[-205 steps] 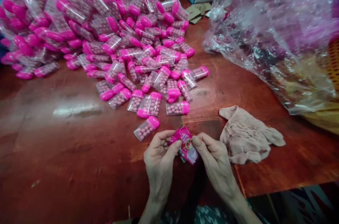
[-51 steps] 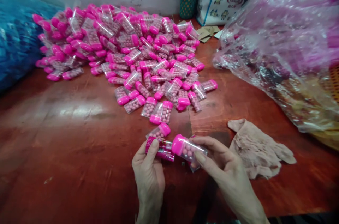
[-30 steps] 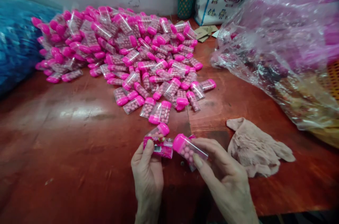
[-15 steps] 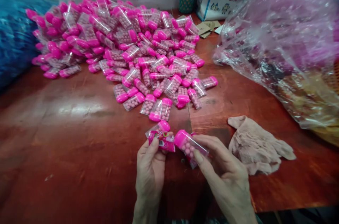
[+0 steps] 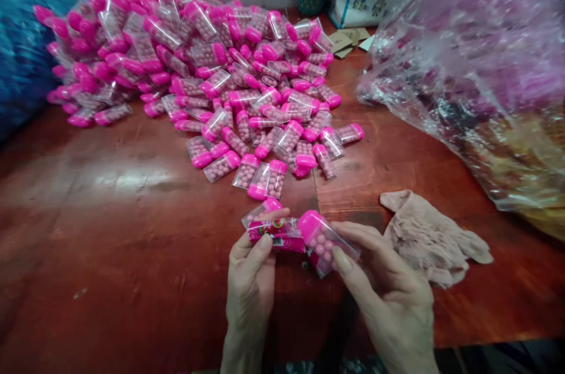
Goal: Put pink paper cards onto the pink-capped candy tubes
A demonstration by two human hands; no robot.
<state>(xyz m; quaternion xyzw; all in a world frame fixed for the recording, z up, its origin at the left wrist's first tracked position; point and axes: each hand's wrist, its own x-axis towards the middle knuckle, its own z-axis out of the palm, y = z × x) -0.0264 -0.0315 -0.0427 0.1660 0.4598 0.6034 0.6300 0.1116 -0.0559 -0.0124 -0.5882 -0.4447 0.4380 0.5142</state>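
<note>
My left hand point(image 5: 253, 268) pinches a glossy pink printed wrapper sleeve point(image 5: 282, 240) between thumb and fingers. In my right hand point(image 5: 379, 280) is a clear flat candy container point(image 5: 324, 238) with a bright pink cap and pink balls inside, its capped end tilted up to the left. The cap sits against the right end of the sleeve. Under the container, another piece of pink printed material point(image 5: 321, 265) shows partly; how it is held is hidden. Just beyond my left fingers lies another capped container point(image 5: 262, 211).
A large heap of pink-capped candy containers point(image 5: 207, 56) covers the back of the wooden table point(image 5: 132, 256). A crumpled beige cloth point(image 5: 428, 238) lies at right. Behind it is a big clear plastic bag point(image 5: 463, 85); a blue bag point(image 5: 26, 50) stands at far left. Cardboard pieces point(image 5: 346, 43) lie at the back.
My right hand and its container have shifted slightly right and turned a little. The wrapper sleeve in my left hand now shows longer and straighter, stretching toward the container's cap.
</note>
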